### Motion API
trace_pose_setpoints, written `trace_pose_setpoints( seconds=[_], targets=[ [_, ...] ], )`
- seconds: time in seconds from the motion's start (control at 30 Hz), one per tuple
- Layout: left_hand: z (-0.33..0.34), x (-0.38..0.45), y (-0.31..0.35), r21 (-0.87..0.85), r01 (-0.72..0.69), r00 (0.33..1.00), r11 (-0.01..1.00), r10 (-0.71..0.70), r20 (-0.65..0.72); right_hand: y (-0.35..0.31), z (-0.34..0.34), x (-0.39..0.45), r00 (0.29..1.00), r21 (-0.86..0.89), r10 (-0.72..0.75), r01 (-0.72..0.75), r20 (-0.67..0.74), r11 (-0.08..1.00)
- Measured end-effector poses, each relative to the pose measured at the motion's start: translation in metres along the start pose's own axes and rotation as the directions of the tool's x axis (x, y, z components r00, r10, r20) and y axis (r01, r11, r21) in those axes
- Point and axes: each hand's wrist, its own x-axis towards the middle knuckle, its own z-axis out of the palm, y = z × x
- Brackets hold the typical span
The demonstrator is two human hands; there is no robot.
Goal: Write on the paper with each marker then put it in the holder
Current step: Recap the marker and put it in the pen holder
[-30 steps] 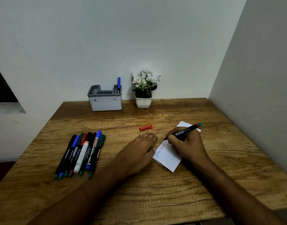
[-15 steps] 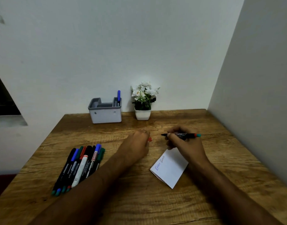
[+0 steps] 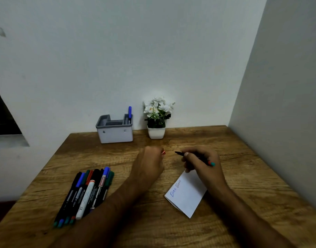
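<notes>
1. The right hand (image 3: 205, 165) grips a black marker (image 3: 194, 157) above the counter (image 3: 243, 176), its fingers (image 3: 186, 154) curled round the barrel close to the bare writing tip.
2. The marker's long axis runs nearly level, tip pointing left toward the left hand (image 3: 150, 163), teal end up and right by the knuckles.
3. The left hand is closed round a red cap (image 3: 163, 152), of which only a small end shows past the fingers; it sits just left of the marker tip, a short gap between them.
4. Judging from this, the next move is capping: tip and cap must meet along the marker's axis, so the cap's open end has to face right. Which way it faces I cannot tell.
5. The paper (image 3: 186, 194), with blue writing on it, lies below the right hand.
6. The holder (image 3: 115, 135) stands well beyond both hands at the wall, a blue marker (image 3: 129, 111) upright in its right compartment; the left hand is nearer to it.
</notes>
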Motion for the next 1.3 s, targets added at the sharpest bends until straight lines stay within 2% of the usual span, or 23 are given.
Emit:
trace_pose_setpoints(
  seconds=[0.07,0.1,0.13,0.17,0.2,0.23,0.3,0.37,0.43,0.7,0.9,1.03,1.13,1.23,1.3],
  targets=[
    [-0.006,0.003,0.005,-0.219,0.109,0.988,0.97,-0.13,-0.087,-0.002,0.0,-0.001,1.0,0.037,0.01,-0.009,-0.017,0.999],
    [-0.01,0.006,0.007,-0.384,0.192,0.968,0.903,-0.239,-0.077,-0.004,0.001,-0.002,1.0,0.048,0.003,-0.002,-0.024,0.999],
    [-0.015,0.007,0.009,-0.568,0.295,0.933,0.768,-0.359,0.0,-0.006,0.002,-0.004,1.0,0.053,-0.01,0.011,-0.028,0.999],
    [-0.02,0.009,0.012,-0.723,0.387,0.887,0.572,-0.447,0.121,-0.009,0.003,-0.005,0.999,0.054,-0.024,0.026,-0.03,0.998],
    [-0.023,0.011,0.015,-0.809,0.46,0.832,0.366,-0.496,0.248,-0.011,0.005,-0.007,0.999,0.053,-0.04,0.042,-0.028,0.998],
    [-0.028,0.012,0.017,-0.843,0.504,0.781,0.188,-0.516,0.352,-0.014,0.006,-0.009,0.998,0.047,-0.06,0.062,-0.024,0.997],
    [-0.035,0.012,0.021,-0.849,0.52,0.708,-0.093,-0.51,0.489,-0.017,0.009,-0.012,0.994,0.012,-0.109,0.109,-0.003,0.994],
    [-0.038,0.011,0.022,-0.825,0.499,0.675,-0.265,-0.479,0.562,-0.017,0.011,-0.015,0.99,-0.033,-0.142,0.143,0.021,0.989],
    [-0.039,0.008,0.023,-0.806,0.486,0.659,-0.338,-0.464,0.592,-0.018,0.012,-0.016,0.987,-0.065,-0.159,0.161,0.034,0.985],
    [-0.035,-0.001,0.031,-0.796,0.487,0.661,-0.36,-0.444,0.605,-0.014,0.015,-0.019,0.98,-0.103,-0.179,0.187,0.08,0.977],
    [-0.04,-0.007,0.042,-0.812,0.507,0.674,-0.289,-0.454,0.583,-0.015,0.018,-0.017,0.985,-0.063,-0.168,0.171,0.042,0.983],
    [-0.038,-0.006,0.047,-0.859,0.466,0.645,-0.212,-0.583,0.494,-0.014,0.026,-0.008,0.973,-0.052,-0.228,0.229,0.037,0.972],
    [-0.041,0.0,0.043,-0.886,0.415,0.629,-0.209,-0.637,0.445,-0.017,0.035,-0.002,0.974,0.023,-0.216,0.215,0.064,0.976],
    [-0.054,0.007,0.028,-0.906,0.389,0.682,-0.169,-0.608,0.407,-0.022,0.045,0.01,0.968,0.056,-0.188,0.181,0.166,0.982],
    [-0.068,0.016,0.013,-0.942,0.327,0.728,-0.078,-0.614,0.304,-0.017,0.052,0.02,0.966,-0.01,-0.103,0.109,0.236,0.994]
  ],
)
